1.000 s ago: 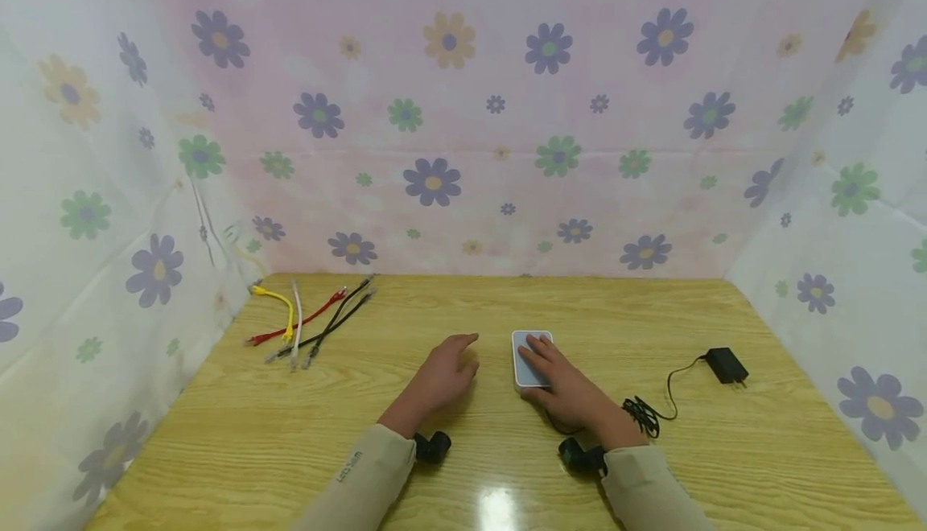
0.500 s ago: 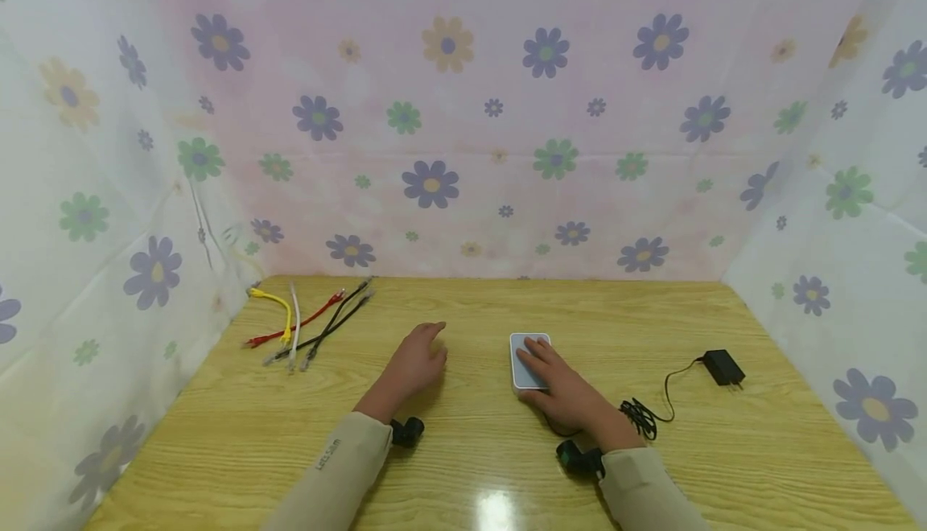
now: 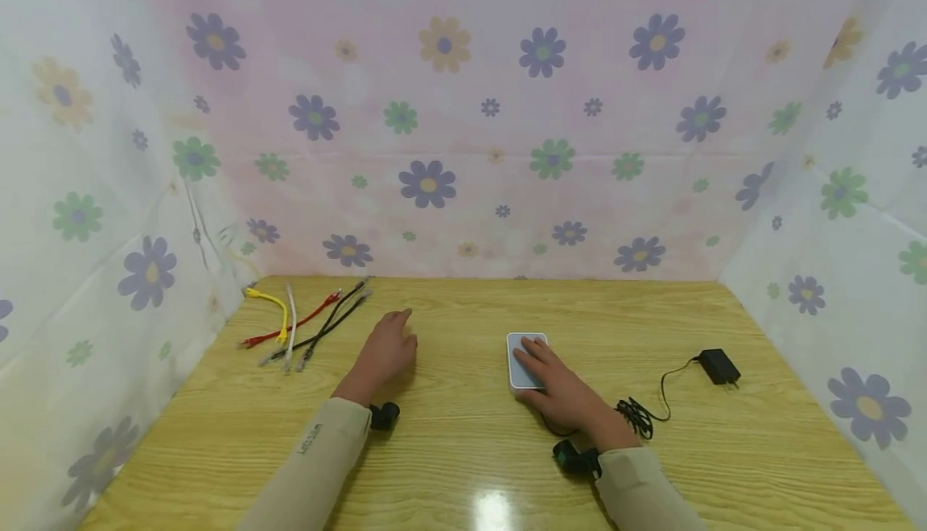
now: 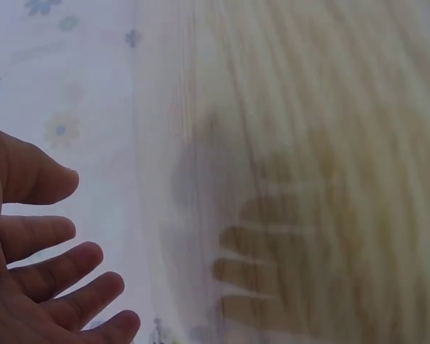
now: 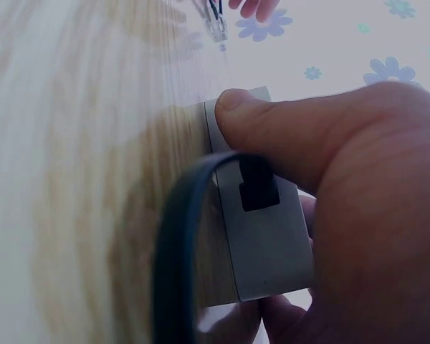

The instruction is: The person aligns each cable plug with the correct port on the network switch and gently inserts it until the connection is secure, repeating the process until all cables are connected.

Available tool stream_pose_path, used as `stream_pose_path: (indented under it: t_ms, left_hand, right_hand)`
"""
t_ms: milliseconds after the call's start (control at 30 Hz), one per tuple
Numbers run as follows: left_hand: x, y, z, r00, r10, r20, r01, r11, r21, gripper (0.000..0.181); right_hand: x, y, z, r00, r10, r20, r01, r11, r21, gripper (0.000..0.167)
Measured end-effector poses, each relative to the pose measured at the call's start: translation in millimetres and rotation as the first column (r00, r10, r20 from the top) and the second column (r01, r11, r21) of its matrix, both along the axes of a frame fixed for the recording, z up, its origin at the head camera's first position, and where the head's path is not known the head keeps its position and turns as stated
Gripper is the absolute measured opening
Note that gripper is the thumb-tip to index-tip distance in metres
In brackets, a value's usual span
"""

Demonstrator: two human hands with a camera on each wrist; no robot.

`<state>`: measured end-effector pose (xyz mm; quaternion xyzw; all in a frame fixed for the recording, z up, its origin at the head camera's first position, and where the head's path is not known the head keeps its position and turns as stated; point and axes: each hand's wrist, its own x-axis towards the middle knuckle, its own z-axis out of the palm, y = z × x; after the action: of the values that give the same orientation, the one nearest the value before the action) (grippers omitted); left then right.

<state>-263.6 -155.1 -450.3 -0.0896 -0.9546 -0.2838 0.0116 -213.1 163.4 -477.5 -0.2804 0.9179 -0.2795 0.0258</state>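
A small white box [image 3: 518,360] with a grey top lies flat on the table. My right hand [image 3: 566,393] rests over it, with fingers spread on the top. In the right wrist view, the thumb [image 5: 272,129] bears on the side of the box [image 5: 265,244] beside a black plug [image 5: 259,190], and another finger lies at its far end. To the left, my left hand [image 3: 382,354] hovers above the table, holding nothing; its fingers are relaxed and spread in the left wrist view. Nearby lie short network patch cables: yellow [image 3: 272,302], white [image 3: 291,330], red [image 3: 304,319] and black [image 3: 336,320].
A black power adapter [image 3: 719,367] lies on the right, its cord [image 3: 636,417] partly coiled beside my right wrist. The wooden table [image 3: 463,450] is closed in by flowered cloth [image 3: 463,129] at the back and both sides.
My left hand has moved left, away from the box and closer to the patch cables. The right hand has stayed on the box.
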Motion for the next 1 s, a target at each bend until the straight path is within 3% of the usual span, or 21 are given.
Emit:
stream_pose_path:
  t_ms: [333,667,1000]
  left_hand:
    - [-14.8,-23.6,3.7,0.999,0.051,0.005,-0.05,0.989,-0.136,0.056]
    - [-26.9,-38.7,10.3,0.994,0.104,0.03,-0.099,0.985,-0.139,0.059]
    - [-30.0,-44.9,17.4,0.984,0.17,0.047,-0.158,0.969,-0.191,0.058]
  right_hand:
    - [0.2,0.2,0.2,1.0,-0.006,0.01,0.006,1.0,0.0,0.067]
    - [0.3,0.5,-1.2,1.0,-0.018,0.015,0.018,1.0,-0.005,0.068]
    - [0.0,1.1,-1.4,1.0,-0.01,0.009,0.01,1.0,-0.012,0.068]
